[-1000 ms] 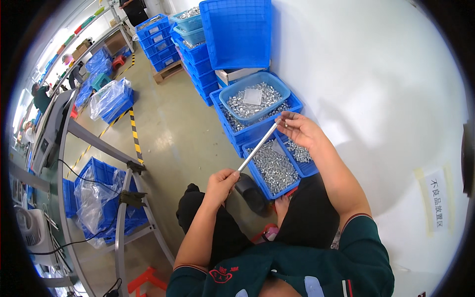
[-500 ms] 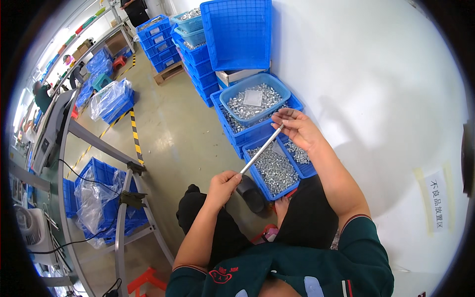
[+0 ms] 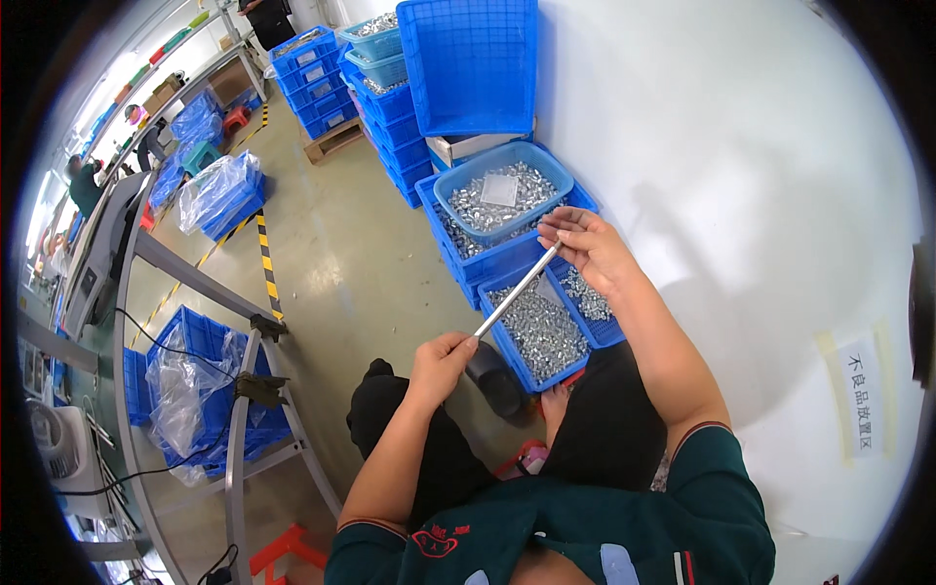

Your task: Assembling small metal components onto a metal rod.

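A thin silvery metal rod (image 3: 515,292) slants up and to the right in front of me, held at both ends. My left hand (image 3: 441,367) is closed on its lower end, with thumb and fingers pinching it. My right hand (image 3: 591,252) has thumb and fingertips on the upper end. Beneath the rod is a blue basket (image 3: 535,387) full of small shiny metal parts. Beyond my right hand, a light blue tub (image 3: 458,231) of similar parts rests on a larger blue crate (image 3: 450,261); a clear square piece (image 3: 499,190) lies on those parts.
An empty blue crate (image 3: 470,68) stands upright behind the tub. Stacked blue crates (image 3: 395,132) rise at its left. A grey metal frame (image 3: 239,439) and plastic-covered crates (image 3: 200,390) stand to my left. The white wall (image 3: 741,146) bounds the right. A red stool (image 3: 288,553) is at lower left.
Both hands keep hold of the rod. My right hand and the rod's upper end have shifted very slightly up and to the right; otherwise the scene looks the same.
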`<state>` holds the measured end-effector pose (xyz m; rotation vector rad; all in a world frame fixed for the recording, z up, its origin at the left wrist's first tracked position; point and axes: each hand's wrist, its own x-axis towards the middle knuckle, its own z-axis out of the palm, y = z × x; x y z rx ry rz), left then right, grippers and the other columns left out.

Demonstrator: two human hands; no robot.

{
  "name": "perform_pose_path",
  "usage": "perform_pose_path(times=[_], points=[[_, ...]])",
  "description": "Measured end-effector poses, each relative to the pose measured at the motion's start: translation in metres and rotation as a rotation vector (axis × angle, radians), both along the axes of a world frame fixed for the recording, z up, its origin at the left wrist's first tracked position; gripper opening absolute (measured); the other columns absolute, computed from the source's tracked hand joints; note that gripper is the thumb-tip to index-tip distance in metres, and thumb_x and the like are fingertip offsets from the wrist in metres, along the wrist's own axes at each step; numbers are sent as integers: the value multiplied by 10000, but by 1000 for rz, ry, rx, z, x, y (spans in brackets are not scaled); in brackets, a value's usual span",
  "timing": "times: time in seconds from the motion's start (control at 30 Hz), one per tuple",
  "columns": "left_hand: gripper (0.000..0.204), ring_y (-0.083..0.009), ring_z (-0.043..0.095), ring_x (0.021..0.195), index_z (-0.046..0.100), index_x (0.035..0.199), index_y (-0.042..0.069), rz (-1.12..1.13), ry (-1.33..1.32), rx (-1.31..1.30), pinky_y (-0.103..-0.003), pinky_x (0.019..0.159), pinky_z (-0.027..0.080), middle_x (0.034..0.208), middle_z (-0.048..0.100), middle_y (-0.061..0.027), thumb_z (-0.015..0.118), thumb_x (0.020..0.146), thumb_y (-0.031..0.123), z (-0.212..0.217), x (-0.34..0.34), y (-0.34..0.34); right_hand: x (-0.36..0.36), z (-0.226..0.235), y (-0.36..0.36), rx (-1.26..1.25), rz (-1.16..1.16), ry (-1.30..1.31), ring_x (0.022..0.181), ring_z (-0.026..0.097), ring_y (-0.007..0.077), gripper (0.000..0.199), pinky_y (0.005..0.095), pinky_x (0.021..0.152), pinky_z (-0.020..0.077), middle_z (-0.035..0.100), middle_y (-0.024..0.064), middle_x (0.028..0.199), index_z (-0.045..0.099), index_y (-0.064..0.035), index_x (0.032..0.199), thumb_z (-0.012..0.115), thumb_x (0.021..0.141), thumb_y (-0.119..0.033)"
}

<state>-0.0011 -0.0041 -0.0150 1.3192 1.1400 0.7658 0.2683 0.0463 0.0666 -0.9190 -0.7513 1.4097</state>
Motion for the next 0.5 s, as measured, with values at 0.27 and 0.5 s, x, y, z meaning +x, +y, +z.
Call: perform_pose_path(times=[0.27, 0.5], points=[[234, -72, 471, 556, 643, 866, -10, 18, 13, 39, -237, 511, 377, 605, 528, -5, 595, 842, 218, -3, 3, -4, -3, 0, 2, -29, 14, -99, 1028, 566, 251, 248, 357, 886, 491, 543, 146, 1063, 482, 24, 1081, 491, 834, 45], [237, -106, 504, 539, 643, 866, 12, 39, 153, 186, -272, 528, 410, 603, 551, -48, 590, 839, 242, 3, 19, -1, 27, 8, -1, -71, 106, -183, 904, 605, 204, 143, 352, 814, 506, 611, 81, 882, 562, -22, 938, 597, 842, -122]])
